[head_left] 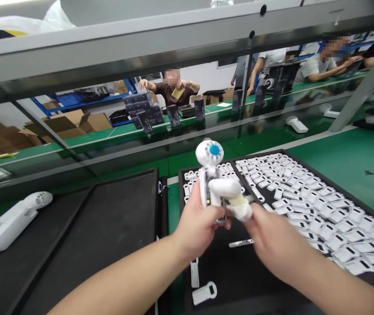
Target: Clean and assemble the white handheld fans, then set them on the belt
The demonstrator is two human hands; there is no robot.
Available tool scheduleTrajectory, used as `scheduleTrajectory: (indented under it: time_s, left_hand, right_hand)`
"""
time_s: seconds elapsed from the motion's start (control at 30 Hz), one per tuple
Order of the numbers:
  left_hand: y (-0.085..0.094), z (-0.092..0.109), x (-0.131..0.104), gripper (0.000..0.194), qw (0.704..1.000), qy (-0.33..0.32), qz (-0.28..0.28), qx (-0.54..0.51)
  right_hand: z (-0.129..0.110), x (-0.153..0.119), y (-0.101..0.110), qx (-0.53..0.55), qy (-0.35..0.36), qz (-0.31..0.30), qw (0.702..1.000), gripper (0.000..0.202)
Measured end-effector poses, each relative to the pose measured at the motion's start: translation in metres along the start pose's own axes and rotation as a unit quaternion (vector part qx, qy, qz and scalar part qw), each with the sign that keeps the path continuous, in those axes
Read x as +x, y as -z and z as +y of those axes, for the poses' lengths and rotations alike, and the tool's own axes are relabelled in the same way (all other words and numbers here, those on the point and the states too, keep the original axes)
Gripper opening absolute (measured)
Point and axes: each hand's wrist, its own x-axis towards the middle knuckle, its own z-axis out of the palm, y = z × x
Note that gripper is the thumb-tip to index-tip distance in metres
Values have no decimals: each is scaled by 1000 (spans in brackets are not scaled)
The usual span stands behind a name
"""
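My left hand (197,221) is closed around the lower body of a white handheld device (203,186). Its rounded head (209,153) has slots around a blue centre, and the open body shows dark inner parts. From the right, my right hand (269,232) grips a white rounded part (228,188) held against the device's side; motion smears it and a pale yellow patch near my fingers. Below my hands, a slim white strip with holes (241,243) lies on the black tray (226,271). Two loose white cover pieces, one a ring-ended cover (204,293), lie nearer me.
Many white covers (325,210) fill the right tray. At left, another white device (12,223) rests on a black tray (114,227). A metal shelf beam (174,41) crosses above. Opposite, a person (174,94) sits behind stacked dark boxes (142,109); other people work farther right.
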Motion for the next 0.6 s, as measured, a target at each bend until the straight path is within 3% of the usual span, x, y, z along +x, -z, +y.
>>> scheduleTrajectory:
  time_s: [0.13, 0.27, 0.4, 0.5, 0.6]
  left_hand:
    - [0, -3, -5, 52, 1000, 16, 17, -10]
    - [9, -2, -1, 50, 999, -14, 12, -34]
    - [10, -1, 0, 40, 995, -5, 10, -103]
    - [10, -5, 0, 45, 992, -10, 14, -125]
    - [16, -9, 4, 44, 991, 5, 80, -108]
  right_hand:
    - [-8, 0, -26, -28, 43, -64, 997, 30]
    - [1, -15, -10, 23, 50, -42, 998, 29]
    - [5, -30, 1, 86, 47, -11, 995, 25]
    - [-1, -32, -11, 47, 33, -82, 995, 25]
    - [1, -33, -22, 17, 54, -138, 989, 28]
